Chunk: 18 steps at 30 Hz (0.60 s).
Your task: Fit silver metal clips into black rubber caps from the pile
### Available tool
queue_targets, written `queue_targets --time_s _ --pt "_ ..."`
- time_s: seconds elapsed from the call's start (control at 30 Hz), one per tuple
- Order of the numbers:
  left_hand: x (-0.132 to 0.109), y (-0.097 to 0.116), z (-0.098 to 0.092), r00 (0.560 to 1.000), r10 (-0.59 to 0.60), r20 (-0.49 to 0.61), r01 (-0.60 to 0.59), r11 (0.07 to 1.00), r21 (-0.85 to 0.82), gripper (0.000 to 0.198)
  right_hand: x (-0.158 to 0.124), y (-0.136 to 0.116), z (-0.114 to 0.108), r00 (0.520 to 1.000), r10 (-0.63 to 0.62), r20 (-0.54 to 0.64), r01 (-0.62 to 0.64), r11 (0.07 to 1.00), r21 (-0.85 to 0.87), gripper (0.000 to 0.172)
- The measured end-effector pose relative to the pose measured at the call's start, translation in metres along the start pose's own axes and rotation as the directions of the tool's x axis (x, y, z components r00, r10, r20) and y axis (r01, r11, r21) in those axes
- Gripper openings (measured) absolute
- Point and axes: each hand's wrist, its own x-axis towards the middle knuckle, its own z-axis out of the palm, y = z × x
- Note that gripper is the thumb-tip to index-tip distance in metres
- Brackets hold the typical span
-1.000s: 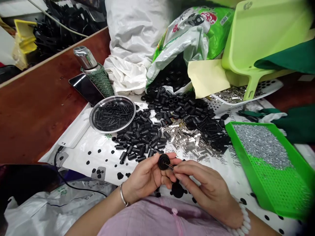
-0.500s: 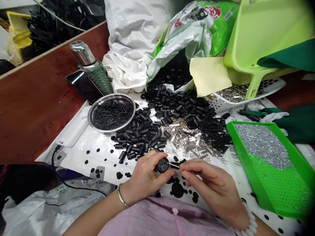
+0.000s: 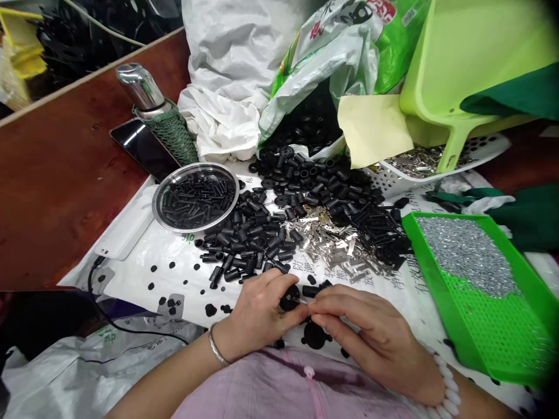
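Observation:
My left hand (image 3: 257, 314) pinches a small round black plastic part (image 3: 289, 298) between thumb and fingers, low in the middle of the view. My right hand (image 3: 367, 331) meets it from the right, fingers pinched on a thin metal pin (image 3: 303, 302) whose tip touches the black part. Just beyond my hands lie a heap of black plastic tubes (image 3: 248, 238), a heap of black rings (image 3: 314, 180) and a scatter of flat silver metal pieces (image 3: 336, 247) on the white spotted sheet (image 3: 174, 273).
A steel dish (image 3: 196, 196) of small black springs sits at left, beside a phone (image 3: 140, 148) and a net-wrapped flask (image 3: 159, 113). A green tray (image 3: 480, 291) of silver bits is at right. Bags (image 3: 332, 52), a yellow-green scoop (image 3: 463, 64) and a white perforated basket (image 3: 437, 166) stand behind.
Both hands have sunk a little toward the sheet. The black part has turned in my left hand, and the pin now meets it closer in.

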Motion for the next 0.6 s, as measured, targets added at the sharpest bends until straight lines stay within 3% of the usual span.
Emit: queue_targets --time_s 0.17,0.3,0.4,0.5,0.6 --pt "0.000 -0.002 -0.002 0.997 0.046 0.057 -0.045 0.999 -0.020 0.038 0.005 0.002 -0.002 0.997 -0.055 0.057 0.055 0.998 -0.014 0.015" --pt "0.000 -0.007 -0.005 0.986 0.158 0.043 -0.159 0.987 0.032 0.059 0.007 0.005 -0.002 0.996 -0.055 0.070 0.057 0.998 -0.026 0.015" --pt "0.002 -0.008 -0.005 0.971 0.238 0.023 -0.237 0.971 -0.027 0.069 0.009 0.005 0.002 0.996 -0.039 0.077 0.041 0.999 -0.026 0.015" --pt "0.004 -0.009 -0.002 0.979 0.203 -0.030 -0.205 0.954 -0.221 0.072 0.012 0.005 0.006 0.998 -0.020 0.059 0.019 1.000 0.022 0.013" --pt "0.002 -0.009 0.000 0.998 0.047 -0.052 -0.065 0.894 -0.443 0.065 0.013 0.006 0.008 1.000 0.015 0.017 -0.016 0.995 0.097 0.013"
